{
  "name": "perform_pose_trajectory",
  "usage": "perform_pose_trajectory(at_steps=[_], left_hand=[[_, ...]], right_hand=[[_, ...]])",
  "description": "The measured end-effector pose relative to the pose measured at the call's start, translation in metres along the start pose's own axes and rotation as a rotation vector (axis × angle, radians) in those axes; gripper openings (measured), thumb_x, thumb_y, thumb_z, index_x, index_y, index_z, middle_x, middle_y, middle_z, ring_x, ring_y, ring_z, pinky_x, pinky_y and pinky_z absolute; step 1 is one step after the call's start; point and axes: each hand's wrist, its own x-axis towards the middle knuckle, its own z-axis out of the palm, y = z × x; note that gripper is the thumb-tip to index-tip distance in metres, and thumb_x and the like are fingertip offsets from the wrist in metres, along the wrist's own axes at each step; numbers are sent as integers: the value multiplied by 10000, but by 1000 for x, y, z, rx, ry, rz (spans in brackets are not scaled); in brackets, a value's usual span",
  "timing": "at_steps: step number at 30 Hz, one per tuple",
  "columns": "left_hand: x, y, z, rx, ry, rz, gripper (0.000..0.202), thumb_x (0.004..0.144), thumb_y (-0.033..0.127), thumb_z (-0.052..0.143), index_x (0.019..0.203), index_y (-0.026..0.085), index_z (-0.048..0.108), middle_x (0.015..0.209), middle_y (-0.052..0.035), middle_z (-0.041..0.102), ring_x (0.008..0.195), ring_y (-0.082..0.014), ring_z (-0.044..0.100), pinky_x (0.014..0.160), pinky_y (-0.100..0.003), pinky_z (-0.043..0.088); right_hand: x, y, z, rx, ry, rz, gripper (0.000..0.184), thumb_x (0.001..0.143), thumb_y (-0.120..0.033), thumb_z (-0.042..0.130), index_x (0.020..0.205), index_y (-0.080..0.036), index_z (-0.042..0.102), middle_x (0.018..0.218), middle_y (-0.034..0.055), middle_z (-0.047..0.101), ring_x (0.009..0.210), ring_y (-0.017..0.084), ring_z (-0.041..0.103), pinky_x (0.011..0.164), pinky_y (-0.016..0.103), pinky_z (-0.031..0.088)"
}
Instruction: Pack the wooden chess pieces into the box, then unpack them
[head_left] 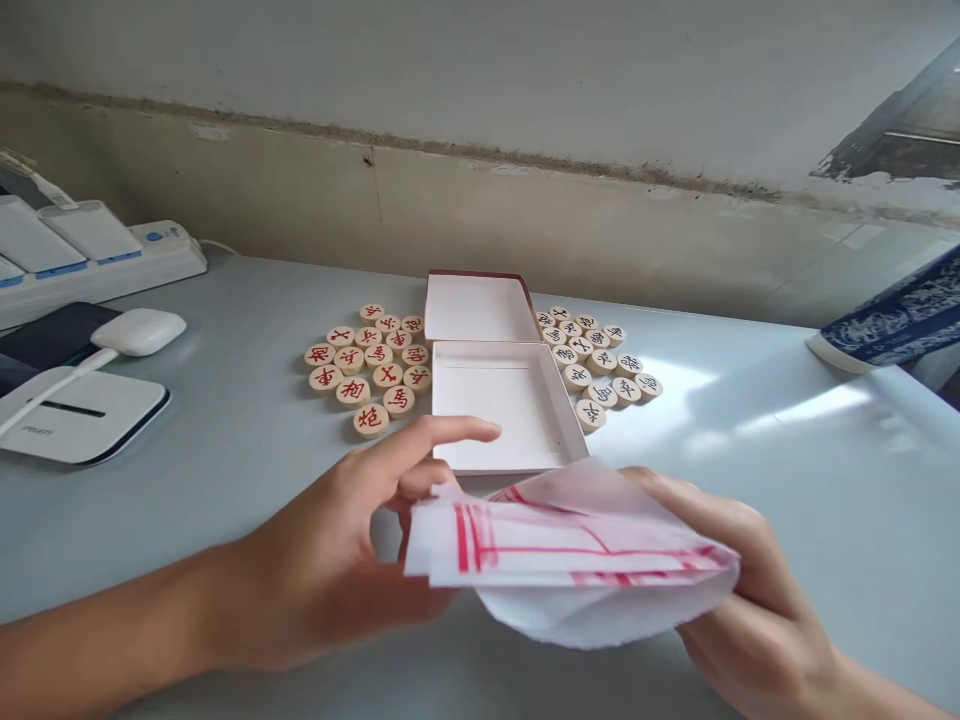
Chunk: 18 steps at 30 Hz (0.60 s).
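Note:
My right hand grips the right end of a folded xiangqi board sheet, thin and white with red printed lines. Close to the sheet's left end is my left hand, its index finger stretched out and its thumb apart. The sheet hides some left fingertips, so contact there is unclear. Beyond the hands lies an opened white box: its tray is nearer and its lid, edged in dark red, leans behind. Several wooden xiangqi pieces with red characters lie left of the box; several with black characters lie right.
At the left are a power strip with plugged-in adapters, a dark phone-like slab, a white charger case with a cable and a flat white device. A blue patterned object stands at the right edge; a wall bounds the back.

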Motion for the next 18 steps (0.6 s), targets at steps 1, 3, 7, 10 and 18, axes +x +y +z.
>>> perform_pose_trajectory(at_steps=[1, 3, 7, 10, 18], left_hand=[[2, 2, -2, 34, -11, 55, 491, 771, 373, 723, 1250, 341, 622, 891, 40, 672, 766, -152, 613, 669, -212, 492], [5, 5, -5, 104, -57, 183, 249, 769, 366, 743, 1005, 290, 719, 900, 25, 664, 753, -137, 602, 676, -198, 487], [6, -1, -6, 118, -72, 240, 148, 847, 381, 706, 842, 235, 681, 892, 7, 648, 760, -135, 606, 659, -191, 478], [2, -7, -3, 35, -101, 132, 178, 911, 404, 649, 890, 227, 656, 783, 22, 621, 644, -112, 528, 550, -180, 417], [3, -4, -5, -13, -136, 198, 126, 883, 319, 709, 999, 274, 729, 904, 34, 688, 766, -120, 588, 698, -176, 463]], right_hand=[[1, -2, 0, -10, -17, 8, 263, 1039, -499, 528, 1207, -449, 724, 944, -32, 762, 741, 152, 675, 700, 180, 538], [4, -5, 1, -39, -49, 11, 285, 1053, -497, 493, 1190, -422, 732, 898, -19, 749, 718, 154, 664, 698, 192, 539], [9, -7, 2, -111, -24, -50, 270, 1075, -377, 484, 1134, -352, 747, 951, 6, 753, 837, 165, 705, 780, 194, 544], [11, -5, 4, -154, 6, -81, 286, 1065, -211, 478, 1096, -327, 737, 965, -14, 754, 835, 138, 703, 775, 179, 535], [6, -7, 5, -298, -49, -73, 229, 969, -103, 502, 1011, -226, 691, 787, -20, 701, 651, 115, 631, 613, 196, 480]])
